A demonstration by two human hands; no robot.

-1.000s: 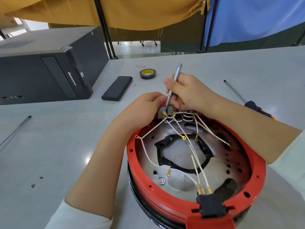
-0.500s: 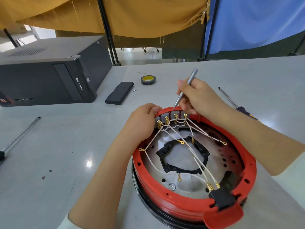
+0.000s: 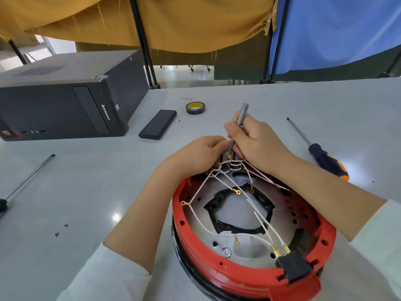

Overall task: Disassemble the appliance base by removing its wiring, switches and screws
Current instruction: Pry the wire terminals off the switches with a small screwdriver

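The appliance base (image 3: 249,276) sits on the table (image 3: 86,192) at the near right, its wires (image 3: 230,187) fanning from the switches (image 3: 227,158) at its far rim to a connector block (image 3: 293,267) at its near rim. Both hands meet over the switches — the left hand (image 3: 199,155) on the left, the right hand (image 3: 258,142) beside it, holding a slim tool (image 3: 238,124). Behind them lie a tape roll (image 3: 195,107) and a flat case (image 3: 158,124); a computer tower (image 3: 65,98) stands far left. One screwdriver (image 3: 319,153) lies right of the base — another (image 3: 26,183) far left.
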